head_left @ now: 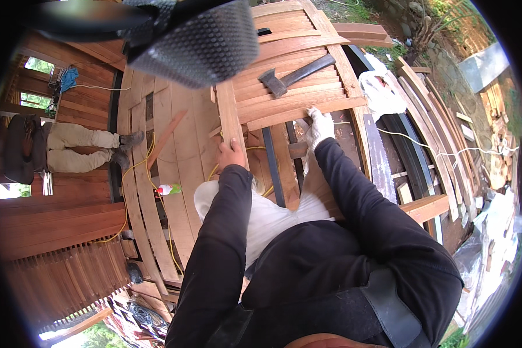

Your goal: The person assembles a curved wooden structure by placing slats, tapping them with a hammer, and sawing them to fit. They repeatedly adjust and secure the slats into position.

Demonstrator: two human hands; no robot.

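Note:
A slatted wooden frame (pixel 296 71) lies in front of me, its slats running between two long side rails. My bare left hand (pixel 231 154) is closed round the left side rail (pixel 229 110). My right hand (pixel 319 125), in a white glove, grips a wooden slat (pixel 305 112) at the near end of the slatted part, its fingers over the upper edge. On the slats beyond my hands rests a hatchet (pixel 298 75) with a dark handle. A handsaw (pixel 379 159) with a worn pale blade lies right of the right rail (pixel 355 75).
A person (pixel 78 144) in khaki trousers and dark boots is at the left. Yellow cord (pixel 134 166) crosses the plank deck (pixel 182 148), near a red, white and green bottle (pixel 169 189). Long boards (pixel 429 110) and a white bag (pixel 383 93) lie right. A dark textured object (pixel 203 43) blocks the top.

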